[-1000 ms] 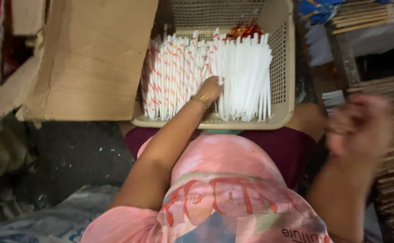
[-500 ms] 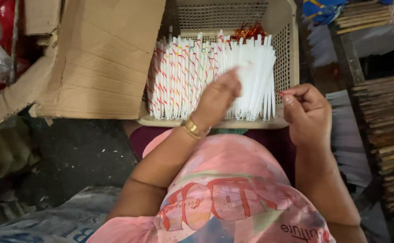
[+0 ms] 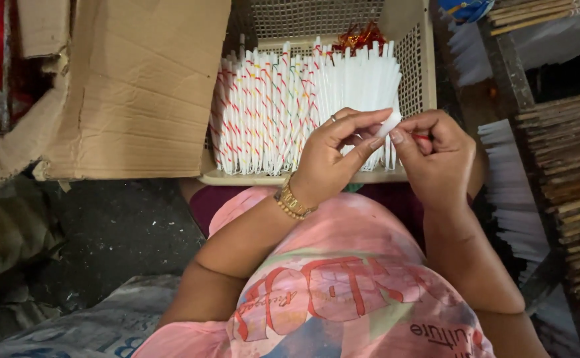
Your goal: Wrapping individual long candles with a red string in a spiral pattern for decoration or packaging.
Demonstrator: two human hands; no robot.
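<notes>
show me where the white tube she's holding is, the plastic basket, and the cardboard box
white tube (image 3: 392,122), head view, on its end between the fingertips.
plastic basket (image 3: 424,66), head view, on its right mesh wall.
cardboard box (image 3: 137,86), head view, on its big flap.

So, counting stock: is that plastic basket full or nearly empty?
Fairly full: the basket holds a dense row of white tubes side by side; its far end shows bare mesh.

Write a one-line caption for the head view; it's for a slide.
Left hand and right hand pinch a white paper tube above a basket of tubes.
</notes>
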